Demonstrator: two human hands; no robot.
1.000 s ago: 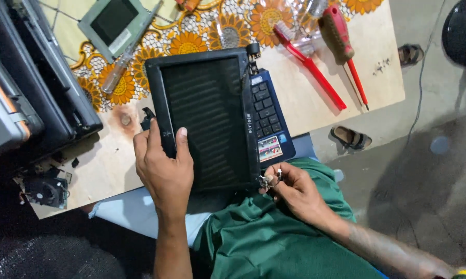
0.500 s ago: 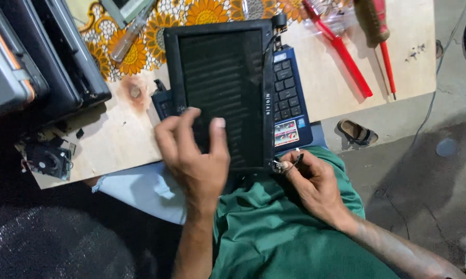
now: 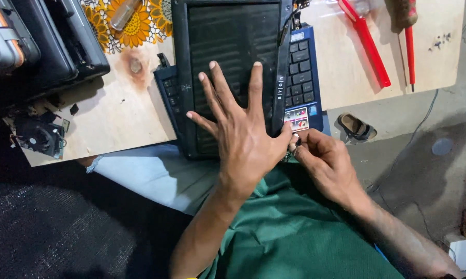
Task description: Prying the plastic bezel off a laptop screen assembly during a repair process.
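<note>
- Black screen panel (image 3: 233, 57), one: it lies flat, face up, over the blue laptop base (image 3: 306, 77), which sits at the near edge of the pale wooden tabletop (image 3: 114, 119), part overhanging my lap.
- Left hand (image 3: 240, 129), one: I see it spread wide, palm down, fingers fanned on the panel's lower half, pressing it flat.
- Right hand (image 3: 323, 157), one: thumb and fingertips drawn together in a pinch at the panel's near right corner, just beside the sticker; something small and dark sits in the pinch, but I cannot tell what.
- Handling, as I judge it: the panel is thin, stiff and brittle, its dark face smooth and likely slippery; best held by the frame edges, never by pressure on the middle. The loose bezel strip (image 3: 282, 77) on the right looks flexible.
- Red-handled tools: two, pliers (image 3: 364, 44) and a screwdriver (image 3: 408, 36), well apart from both hands at the far right.
- Dark cases (image 3: 47, 41) stacked at far left: at least two.
- Small fan (image 3: 39, 137), one, at the left edge.
- Sandal (image 3: 356, 126), one, on the floor.
</note>
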